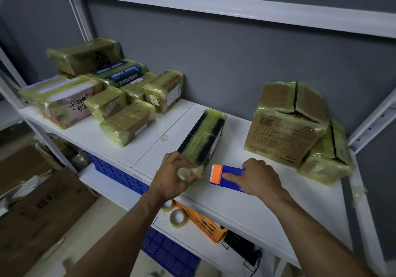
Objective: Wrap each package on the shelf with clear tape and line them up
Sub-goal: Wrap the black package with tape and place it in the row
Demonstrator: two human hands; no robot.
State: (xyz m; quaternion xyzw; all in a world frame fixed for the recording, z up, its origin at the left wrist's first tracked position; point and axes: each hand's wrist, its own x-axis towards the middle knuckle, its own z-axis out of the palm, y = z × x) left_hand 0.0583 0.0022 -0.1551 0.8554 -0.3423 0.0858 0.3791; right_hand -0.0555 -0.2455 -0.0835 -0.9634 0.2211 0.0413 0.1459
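Here, white shelf (246, 208), wrapped packages (126, 124), grey wall (235, 62) behind

The shelf (235, 201) is smooth, white and a bit shiny. At 10 o'clock, brown cardboard packages (126, 124) wear shiny, crinkly tape (111, 131). The tape cutter (232, 170) is smooth plastic.

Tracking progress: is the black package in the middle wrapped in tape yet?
Partly: tape bands the black package along its middle and near end, which the left hand grips; black strips either side look uncovered.
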